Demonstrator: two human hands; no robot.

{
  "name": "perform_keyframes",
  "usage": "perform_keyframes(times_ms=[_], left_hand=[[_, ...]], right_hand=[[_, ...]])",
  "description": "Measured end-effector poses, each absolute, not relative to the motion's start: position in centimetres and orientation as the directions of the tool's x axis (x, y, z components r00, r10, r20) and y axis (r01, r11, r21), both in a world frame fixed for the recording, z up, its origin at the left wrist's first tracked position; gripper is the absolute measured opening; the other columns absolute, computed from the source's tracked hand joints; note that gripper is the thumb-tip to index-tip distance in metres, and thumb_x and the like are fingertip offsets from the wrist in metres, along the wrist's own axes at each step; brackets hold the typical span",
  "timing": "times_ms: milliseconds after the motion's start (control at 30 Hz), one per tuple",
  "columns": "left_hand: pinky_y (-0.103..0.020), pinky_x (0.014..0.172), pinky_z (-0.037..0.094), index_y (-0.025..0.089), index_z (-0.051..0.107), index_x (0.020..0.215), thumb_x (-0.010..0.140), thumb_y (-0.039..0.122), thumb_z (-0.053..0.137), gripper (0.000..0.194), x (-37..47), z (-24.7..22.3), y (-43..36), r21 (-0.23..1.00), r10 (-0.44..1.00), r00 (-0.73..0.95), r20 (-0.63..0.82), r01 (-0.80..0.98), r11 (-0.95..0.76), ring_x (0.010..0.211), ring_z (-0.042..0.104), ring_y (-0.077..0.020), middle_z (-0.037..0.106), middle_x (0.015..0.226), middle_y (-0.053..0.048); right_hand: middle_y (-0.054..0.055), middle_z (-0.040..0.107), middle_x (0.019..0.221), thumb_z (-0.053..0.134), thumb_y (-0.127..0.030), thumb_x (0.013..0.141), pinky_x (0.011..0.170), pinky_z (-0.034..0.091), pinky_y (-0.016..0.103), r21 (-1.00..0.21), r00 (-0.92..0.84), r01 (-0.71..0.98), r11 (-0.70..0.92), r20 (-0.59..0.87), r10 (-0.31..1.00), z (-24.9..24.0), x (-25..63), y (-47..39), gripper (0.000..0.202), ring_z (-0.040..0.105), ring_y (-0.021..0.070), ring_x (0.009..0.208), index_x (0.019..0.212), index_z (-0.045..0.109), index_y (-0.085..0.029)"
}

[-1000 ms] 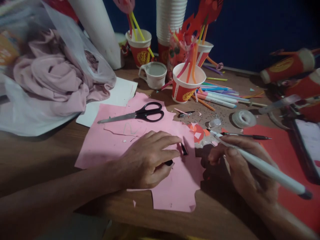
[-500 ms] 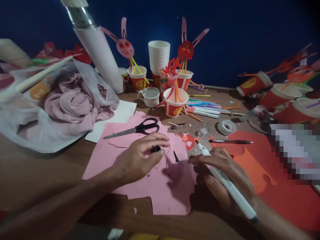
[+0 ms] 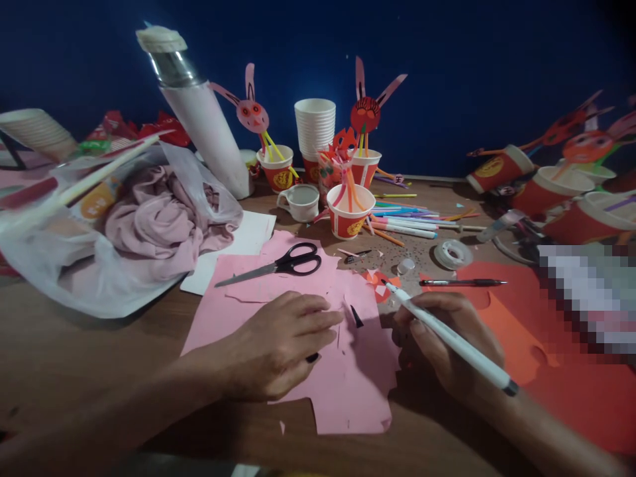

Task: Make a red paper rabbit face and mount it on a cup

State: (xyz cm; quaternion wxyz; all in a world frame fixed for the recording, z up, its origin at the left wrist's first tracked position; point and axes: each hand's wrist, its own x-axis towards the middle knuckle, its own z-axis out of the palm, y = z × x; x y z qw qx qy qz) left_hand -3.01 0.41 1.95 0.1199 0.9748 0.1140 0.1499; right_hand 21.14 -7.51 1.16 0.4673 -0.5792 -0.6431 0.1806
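My right hand point(image 3: 447, 331) grips a white marker point(image 3: 457, 344), its bare dark tip pointing up and left above the paper scraps. Over the pink paper point(image 3: 358, 391), my left hand point(image 3: 283, 344) is turned palm down with its fingers curled. A black marker cap point(image 3: 312, 358) shows partly beneath those fingers; the rest of it is hidden. Beyond the left hand lie black-handled scissors point(image 3: 298, 260) on the same pink sheet. Between the hands, a small dark pointed piece point(image 3: 356, 317) rests on the paper.
Paper cups with straw figures point(image 3: 350, 212) stand at the back beside a mug point(image 3: 301, 202) and stacked cups point(image 3: 315, 122). A flask point(image 3: 209, 139) and plastic bag point(image 3: 119, 285) occupy the left. Red paper point(image 3: 571, 404), a pen point(image 3: 462, 283) and tape point(image 3: 453, 254) lie right.
My left hand has rolled palm down, so the cap that showed between thumb and fingers is now mostly covered. The right hand still holds the marker, its grip slightly shifted. The view has tilted up.
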Motion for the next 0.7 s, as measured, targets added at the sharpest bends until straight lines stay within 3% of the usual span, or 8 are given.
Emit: perform_keyframes(times_ms=[167, 367, 533, 700], left_hand=[[-0.04, 0.089, 0.039, 0.013, 0.056, 0.109, 0.079, 0.012, 0.047, 0.031, -2.7, 1.1, 0.6, 0.259, 0.207, 0.956, 0.209, 0.15, -0.954, 0.109, 0.048, -0.0254, 0.06, 0.12, -0.008], [-0.04, 0.086, 0.036, 0.013, 0.054, 0.109, 0.078, 0.013, 0.048, 0.031, -2.6, 0.5, 0.5, 0.301, 0.244, 0.934, 0.262, 0.162, -0.94, 0.106, 0.046, -0.0253, 0.06, 0.117, -0.009], [-0.038, 0.081, 0.036, 0.016, 0.055, 0.083, 0.079, 0.017, 0.049, 0.007, -2.5, 0.2, 0.7, 0.365, 0.251, 0.942, 0.221, 0.159, -0.917, 0.098, 0.048, -0.0237, 0.062, 0.095, -0.006], [-0.039, 0.086, 0.035, 0.015, 0.054, 0.105, 0.079, 0.018, 0.051, 0.026, -2.7, 0.2, 0.7, 0.339, 0.263, 0.938, 0.224, 0.178, -0.924, 0.104, 0.047, -0.024, 0.057, 0.118, -0.009]], right_hand=[[0.0, 0.07, 0.074, 0.056, -0.024, 0.085, 0.045, 0.052, 0.022, -0.933, 0.192, 0.321, 0.16, 0.229, 0.954, 1.8, 20.9, -7.0, 0.009, 0.067, 0.0145, 0.059, 0.092, 0.051, -0.025], [0.002, 0.071, 0.076, 0.058, -0.032, 0.084, 0.056, 0.056, 0.027, -0.983, 0.154, 0.184, -0.014, 0.015, 0.988, 2.9, 20.1, -6.4, 0.012, 0.068, 0.0184, 0.07, 0.09, 0.052, -0.023], [0.0, 0.066, 0.063, 0.057, -0.032, 0.083, 0.045, 0.051, 0.023, -0.902, 0.074, 0.431, -0.013, 0.021, 0.997, 3.1, 18.7, -6.6, 0.012, 0.063, 0.015, 0.055, 0.077, 0.057, -0.022], [0.0, 0.062, 0.061, 0.058, -0.03, 0.081, 0.04, 0.046, 0.022, -0.73, 0.053, 0.678, 0.086, 0.164, 0.985, 1.2, 18.9, -7.2, 0.01, 0.059, 0.0139, 0.051, 0.074, 0.058, -0.024]])
